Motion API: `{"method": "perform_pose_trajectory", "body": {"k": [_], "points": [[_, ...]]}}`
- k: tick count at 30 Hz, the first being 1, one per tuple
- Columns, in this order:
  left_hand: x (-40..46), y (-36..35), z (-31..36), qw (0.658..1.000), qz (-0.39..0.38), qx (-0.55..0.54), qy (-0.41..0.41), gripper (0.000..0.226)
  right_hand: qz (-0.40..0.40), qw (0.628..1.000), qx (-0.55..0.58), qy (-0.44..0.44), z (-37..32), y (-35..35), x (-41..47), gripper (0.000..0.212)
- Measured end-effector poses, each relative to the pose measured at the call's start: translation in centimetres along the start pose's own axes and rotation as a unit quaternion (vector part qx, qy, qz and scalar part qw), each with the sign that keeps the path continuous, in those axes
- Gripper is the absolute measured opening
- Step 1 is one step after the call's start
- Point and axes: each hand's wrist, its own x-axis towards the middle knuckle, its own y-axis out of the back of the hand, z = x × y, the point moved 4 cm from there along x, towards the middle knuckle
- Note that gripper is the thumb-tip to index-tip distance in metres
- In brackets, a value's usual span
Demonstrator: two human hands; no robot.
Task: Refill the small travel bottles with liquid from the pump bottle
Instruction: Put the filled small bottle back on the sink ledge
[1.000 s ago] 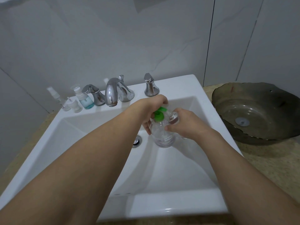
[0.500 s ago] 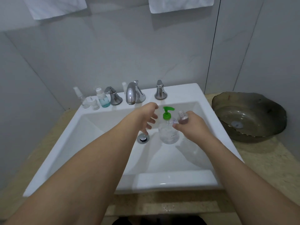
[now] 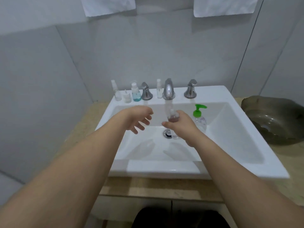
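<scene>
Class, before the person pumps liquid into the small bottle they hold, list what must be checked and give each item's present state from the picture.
1. Small bottle in a firm grip of the right hand: ok.
2. Bottle upright, mouth up: ok.
3. Bottle mouth uncapped: cannot tell, blurred.
4. Left hand free to press the pump: ok, open and holding nothing.
5. Pump bottle upright in the sink: ok.
6. Bottle mouth under the pump's nozzle: not ok, the small bottle is held apart, to the pump bottle's left.

Both forearms are bare to the frame edge, with no sleeves, watch or rings.
</scene>
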Motion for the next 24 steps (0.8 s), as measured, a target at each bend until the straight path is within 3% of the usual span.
{"method": "perform_pose_trajectory", "body": {"k": [7,10,15,24], "points": [[0.2,5.8,-3.5,0.991,0.118,0.01,-0.063,0.03,-0.046,0.996,0.069,-0.025,-1.3,-6.0,2.7,0.029],[1.1,7.1,-4.2,0.979,0.176,-0.006,-0.103,0.013,-0.043,0.996,0.077,-0.003,-1.7,-7.9,4.1,0.028],[3.4,8.5,-5.3,0.959,0.247,-0.058,-0.124,0.049,-0.051,0.997,0.066,0.004,-1.8,-9.6,6.4,0.028],[7.4,8.1,-3.9,0.917,0.341,-0.134,-0.159,0.055,-0.075,0.995,0.066,-0.001,0.3,-11.0,9.7,0.029]]}}
